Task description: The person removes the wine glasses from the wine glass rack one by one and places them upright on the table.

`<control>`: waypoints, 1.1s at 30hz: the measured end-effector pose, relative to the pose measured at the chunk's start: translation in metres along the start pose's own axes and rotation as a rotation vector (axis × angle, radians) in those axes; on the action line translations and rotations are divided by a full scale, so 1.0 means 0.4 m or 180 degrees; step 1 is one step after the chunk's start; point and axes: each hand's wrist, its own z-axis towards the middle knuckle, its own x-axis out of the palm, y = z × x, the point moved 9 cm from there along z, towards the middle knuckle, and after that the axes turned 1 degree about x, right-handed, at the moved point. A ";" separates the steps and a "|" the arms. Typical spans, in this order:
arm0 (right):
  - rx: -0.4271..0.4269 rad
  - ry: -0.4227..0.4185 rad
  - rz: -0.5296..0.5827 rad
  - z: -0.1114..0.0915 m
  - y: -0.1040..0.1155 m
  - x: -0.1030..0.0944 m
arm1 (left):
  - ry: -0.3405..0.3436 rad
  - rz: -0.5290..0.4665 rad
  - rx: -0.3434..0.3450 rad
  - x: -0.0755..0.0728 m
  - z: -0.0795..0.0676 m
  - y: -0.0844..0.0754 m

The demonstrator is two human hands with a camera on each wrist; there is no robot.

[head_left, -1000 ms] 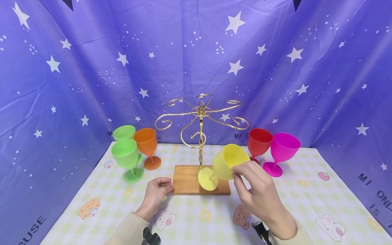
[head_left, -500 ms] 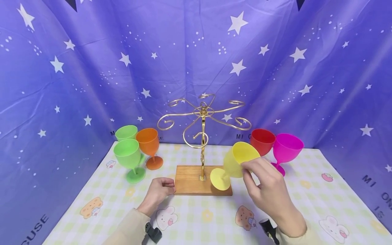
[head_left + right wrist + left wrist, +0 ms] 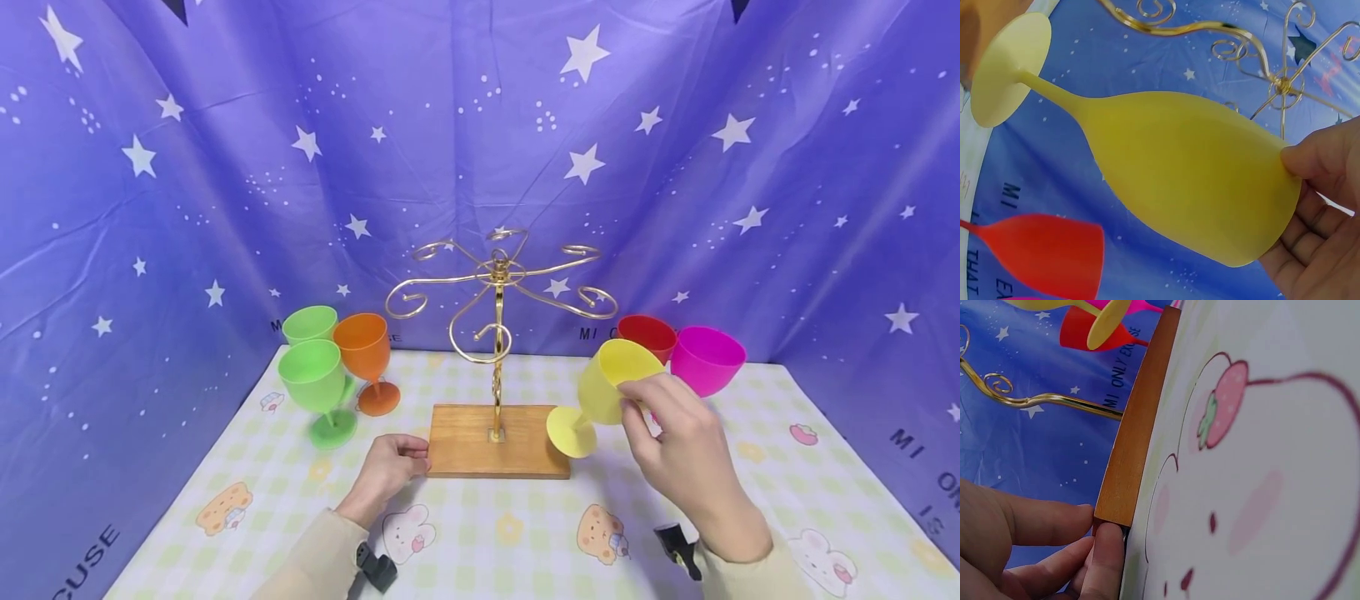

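Observation:
My right hand [image 3: 678,450] pinches a yellow plastic goblet [image 3: 603,387] by its rim, thumb on one side and fingers on the other. The goblet leans, foot toward the lower left, over the right end of a wooden base [image 3: 465,454]. In the right wrist view the goblet's bowl [image 3: 1185,169] fills the middle. From the base rises a gold stand [image 3: 498,333] with several curled arms, none bearing a glass. My left hand [image 3: 386,471] holds the base's left end; the left wrist view shows thumb and fingertips at the corner of the wood [image 3: 1129,450].
On the left stand two green goblets [image 3: 311,379] and an orange goblet [image 3: 363,350]. At the right, behind the yellow one, are a red goblet [image 3: 648,333] and a magenta goblet [image 3: 708,358]. A starry blue curtain [image 3: 450,167] encloses the checked tablecloth [image 3: 450,558].
My right hand has carried the yellow goblet rightward, from over the base to its right end, overlapping the red and magenta goblets more. The left hand keeps its place at the base.

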 end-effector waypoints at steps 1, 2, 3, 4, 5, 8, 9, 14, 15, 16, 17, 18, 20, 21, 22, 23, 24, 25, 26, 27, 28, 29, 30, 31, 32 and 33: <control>0.0031 0.0014 -0.0027 -0.001 -0.006 0.000 | -0.0001 -0.0008 0.0005 -0.001 -0.001 0.000; 0.0060 0.0023 -0.0046 -0.002 -0.012 0.000 | -0.0003 -0.0006 0.0019 -0.002 -0.001 -0.001; 0.0079 0.0031 -0.0057 -0.003 -0.018 0.001 | -0.0008 -0.0013 0.0027 -0.003 -0.002 0.000; 0.0100 0.0037 -0.0073 -0.005 -0.023 0.000 | -0.0007 -0.0014 0.0035 -0.003 -0.001 0.000; 0.0114 0.0045 -0.0089 -0.006 -0.028 0.000 | -0.0010 -0.0011 0.0042 -0.003 -0.001 -0.001; 0.0132 0.0045 -0.0119 -0.008 -0.041 0.000 | -0.0015 -0.0004 0.0046 -0.004 -0.001 0.000; 0.0137 0.0055 -0.0141 -0.009 -0.045 0.000 | -0.0014 -0.0001 0.0039 -0.003 -0.001 0.001; 0.0245 0.0120 -0.0214 -0.015 -0.071 0.000 | -0.0007 0.0002 0.0048 -0.003 -0.001 -0.002; 0.0260 0.0147 -0.0238 -0.016 -0.076 0.001 | -0.0011 -0.0004 0.0044 -0.003 -0.001 -0.002; 0.0268 0.0142 -0.0240 -0.018 -0.082 0.001 | -0.0016 -0.0008 0.0054 -0.003 -0.001 -0.003; 0.0269 0.0136 -0.0244 -0.020 -0.088 0.002 | -0.0022 -0.0012 0.0056 -0.003 -0.001 -0.003; 0.0258 0.0124 -0.0258 -0.022 -0.092 0.002 | -0.0024 -0.0021 0.0057 -0.002 -0.001 -0.002; 0.0259 0.0152 -0.0323 -0.026 -0.104 0.003 | -0.0021 -0.0051 0.0061 0.000 -0.001 -0.002; 0.0261 0.0159 -0.0346 -0.028 -0.109 0.004 | -0.0019 -0.0060 0.0063 0.001 -0.001 -0.001; 0.0268 0.0165 -0.0367 -0.030 -0.115 0.004 | -0.0016 -0.0065 0.0068 0.001 -0.001 -0.001; 0.0281 0.0175 -0.0392 -0.033 -0.121 0.005 | -0.0012 -0.0070 0.0069 0.002 -0.001 0.000; 0.0299 0.0184 -0.0413 -0.034 -0.127 0.005 | -0.0007 -0.0078 0.0068 0.002 0.000 0.000; 0.0317 0.0185 -0.0426 -0.036 -0.133 0.006 | -0.0005 -0.0075 0.0072 0.002 0.000 0.001; 0.0330 0.0185 -0.0432 -0.038 -0.138 0.006 | -0.0002 -0.0071 0.0075 0.002 0.001 0.001; 0.0347 0.0190 -0.0444 -0.040 -0.143 0.006 | 0.0000 -0.0063 0.0080 0.002 0.002 0.002; 0.0355 0.0178 -0.0450 -0.041 -0.148 0.006 | 0.0002 -0.0055 0.0093 0.002 0.002 0.001; 0.0365 0.0170 -0.0455 -0.043 -0.153 0.006 | 0.0003 -0.0052 0.0096 0.002 0.003 0.002; 0.0380 0.0181 -0.0469 -0.045 -0.158 0.007 | 0.0005 -0.0052 0.0098 0.001 0.003 0.002; 0.0386 0.0195 -0.0497 -0.047 -0.161 0.008 | 0.0005 -0.0052 0.0097 0.001 0.004 0.003; 0.0399 0.0207 -0.0516 -0.048 -0.166 0.009 | 0.0008 -0.0056 0.0101 0.001 0.003 0.003; 0.0405 0.0220 -0.0539 -0.050 -0.170 0.009 | 0.0008 -0.0059 0.0100 0.001 0.003 0.003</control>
